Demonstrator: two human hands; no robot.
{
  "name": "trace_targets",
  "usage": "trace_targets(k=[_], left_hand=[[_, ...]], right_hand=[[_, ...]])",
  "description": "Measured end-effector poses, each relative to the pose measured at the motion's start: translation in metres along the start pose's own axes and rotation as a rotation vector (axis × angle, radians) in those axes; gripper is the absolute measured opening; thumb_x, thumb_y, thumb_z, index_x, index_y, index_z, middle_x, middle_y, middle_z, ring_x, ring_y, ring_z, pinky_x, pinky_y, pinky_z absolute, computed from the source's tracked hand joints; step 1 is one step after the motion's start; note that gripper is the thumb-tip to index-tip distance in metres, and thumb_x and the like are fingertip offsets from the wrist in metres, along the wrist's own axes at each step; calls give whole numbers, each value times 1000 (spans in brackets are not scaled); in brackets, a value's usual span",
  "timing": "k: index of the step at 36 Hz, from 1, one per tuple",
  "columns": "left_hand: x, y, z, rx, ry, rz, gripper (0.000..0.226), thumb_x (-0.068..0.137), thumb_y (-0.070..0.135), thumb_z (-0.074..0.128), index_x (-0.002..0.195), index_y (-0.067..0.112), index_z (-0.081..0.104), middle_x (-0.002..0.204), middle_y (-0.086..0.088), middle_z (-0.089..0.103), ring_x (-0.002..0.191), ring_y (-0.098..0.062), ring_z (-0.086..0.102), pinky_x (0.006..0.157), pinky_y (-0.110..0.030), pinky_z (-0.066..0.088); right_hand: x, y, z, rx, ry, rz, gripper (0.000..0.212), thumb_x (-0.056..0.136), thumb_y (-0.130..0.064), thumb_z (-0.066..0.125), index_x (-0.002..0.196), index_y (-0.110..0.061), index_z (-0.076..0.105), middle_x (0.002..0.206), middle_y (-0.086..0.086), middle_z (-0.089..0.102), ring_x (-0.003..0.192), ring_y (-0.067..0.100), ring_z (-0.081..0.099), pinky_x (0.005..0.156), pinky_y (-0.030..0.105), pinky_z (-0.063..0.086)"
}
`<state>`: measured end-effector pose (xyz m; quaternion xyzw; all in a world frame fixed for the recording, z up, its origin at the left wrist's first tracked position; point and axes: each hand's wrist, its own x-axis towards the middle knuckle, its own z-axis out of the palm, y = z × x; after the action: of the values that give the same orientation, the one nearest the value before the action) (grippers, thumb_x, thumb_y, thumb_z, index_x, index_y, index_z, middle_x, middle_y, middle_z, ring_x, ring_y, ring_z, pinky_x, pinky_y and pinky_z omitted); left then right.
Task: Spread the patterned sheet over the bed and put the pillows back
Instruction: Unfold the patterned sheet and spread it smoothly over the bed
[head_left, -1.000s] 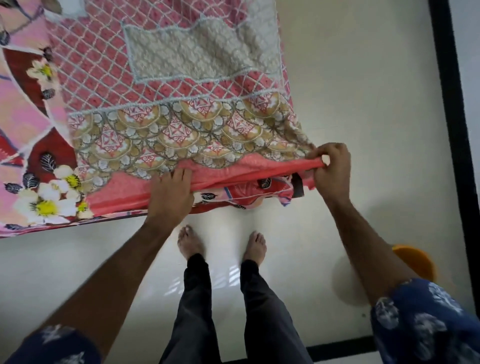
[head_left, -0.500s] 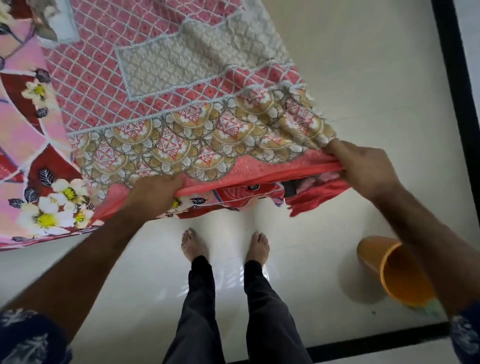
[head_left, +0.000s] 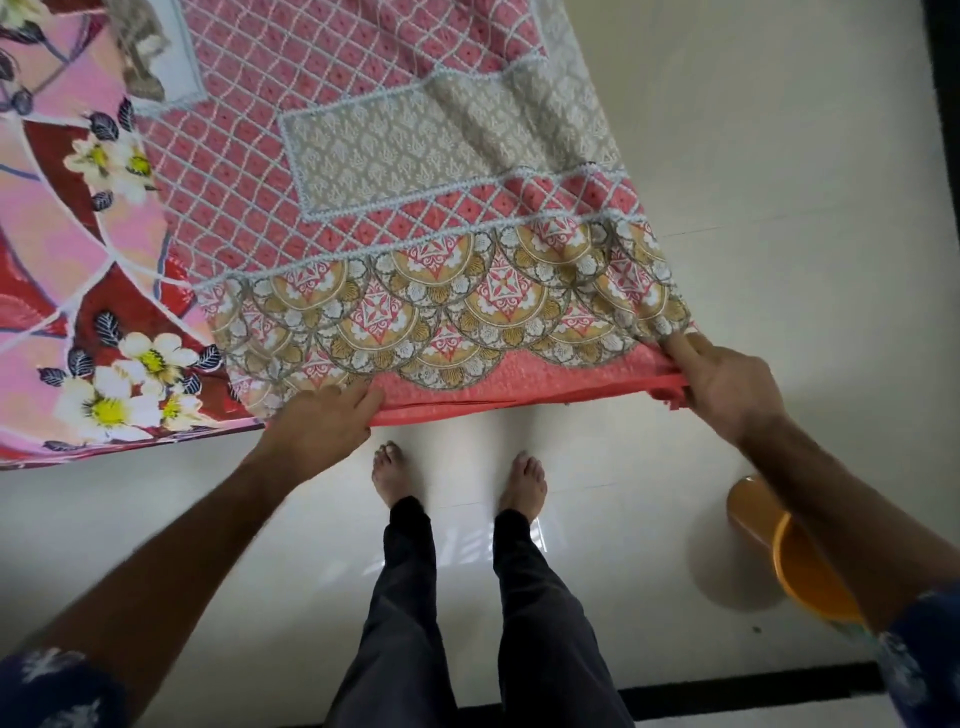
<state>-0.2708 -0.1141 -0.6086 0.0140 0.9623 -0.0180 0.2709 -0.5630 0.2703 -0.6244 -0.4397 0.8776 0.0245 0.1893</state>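
Head view: the patterned sheet (head_left: 415, 208) — coral lattice with a beige panel and a scalloped gold border — fills the upper centre of the frame, stretched over the bed's floral cover (head_left: 78, 312) at the left. The left hand (head_left: 324, 423) is clamped on the sheet's plain coral hem at lower centre; the right hand (head_left: 727, 387) is closed on the same hem at the corner, centre right. Bare feet (head_left: 395, 470) stand on the pale floor (head_left: 779, 208) below — an orange bucket (head_left: 795, 566) lies tipped at lower right.
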Motion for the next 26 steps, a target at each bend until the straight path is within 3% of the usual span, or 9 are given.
trace_targets(k=[6,10,13,16,18,19,21,23,26], left_hand=[[-15,-16,-19,64,38,59,66,51,-14,76,103,11,46,84,-12,54,52,-30,53,41,-30,29],[-18,-18,-17,83,105,118,59,52,-13,75,103,8,57,87,-14,57,53,-30,55,44,-30,28],[-16,-13,-2,77,-34,78,73,57,-6,75,125,13,54,104,-9,65,68,-27,64,47,-32,37],[-16,-10,12,34,-177,95,73,81,18,72,149,12,45,128,-5,62,102,-24,65,67,-34,43],[-20,-12,23,-153,-258,121,44,97,23,54,140,16,53,133,-5,58,119,-27,58,87,-38,48],[-24,-13,27,-250,-166,95,34,97,24,50,128,16,61,125,-5,61,114,-28,60,87,-41,50],[-34,-15,38,-449,133,-58,26,93,20,45,107,12,66,105,-6,63,98,-28,62,79,-43,50],[-42,-18,37,-568,377,-308,20,92,13,50,105,12,66,104,-5,61,98,-23,57,81,-39,45],[-48,-43,50,-870,529,-886,22,90,20,62,110,11,63,110,-7,60,104,-23,55,84,-34,48]], right_hand=[[0,-6,6,-6,-49,68,48,78,-13,77,119,-18,53,105,7,67,76,37,67,49,36,50],[-4,-6,13,28,-41,99,60,75,-5,74,129,-18,54,113,8,69,85,38,68,53,37,49],[-1,-18,25,47,-77,107,57,80,-4,71,134,-15,54,113,13,70,87,40,68,57,43,55],[15,-42,30,-120,-370,90,60,93,-17,57,149,-20,34,124,7,64,105,32,64,81,40,54],[28,-61,31,-285,-636,33,52,95,-20,51,145,-27,38,128,-1,58,116,23,60,92,37,45],[35,-71,32,-303,-726,21,43,94,-19,51,135,-28,48,127,-3,58,118,20,59,95,36,44],[52,-97,31,-225,-848,2,24,96,-22,51,117,-27,61,127,-6,61,119,17,60,98,32,48],[66,-132,28,-97,-817,-98,24,100,-26,51,119,-20,65,124,-1,66,111,18,64,90,30,54],[78,-189,20,196,-324,-221,30,95,-14,58,123,-21,66,106,-2,72,94,18,68,75,28,53]])
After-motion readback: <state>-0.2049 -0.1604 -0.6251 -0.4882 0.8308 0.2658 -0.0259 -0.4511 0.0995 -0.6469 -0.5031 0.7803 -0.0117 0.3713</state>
